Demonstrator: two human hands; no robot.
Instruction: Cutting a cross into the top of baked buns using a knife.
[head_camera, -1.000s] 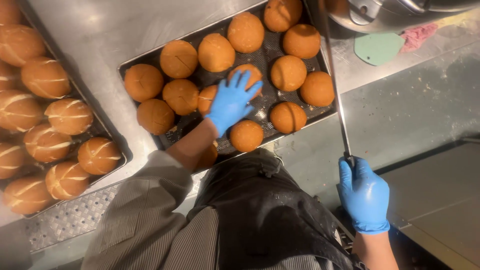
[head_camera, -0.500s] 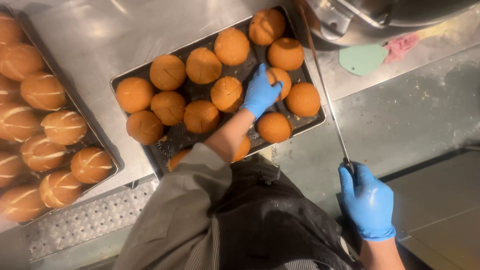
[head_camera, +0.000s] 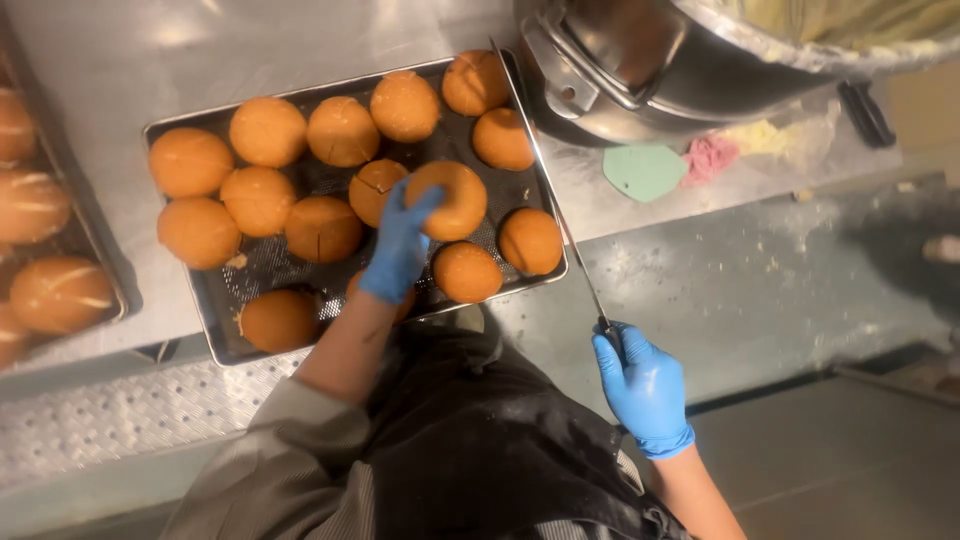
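Bun, round and golden, sits gripped in the left hand over the tray; right hand clenches a knife beside the tray, its handle hidden.

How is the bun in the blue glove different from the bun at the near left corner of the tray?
The held bun is gripped by the left hand and tipped up on edge; the corner bun lies flat on the tray, untouched. The held bun sits mid-tray among others; the corner bun sits apart. Both are round and golden-orange.
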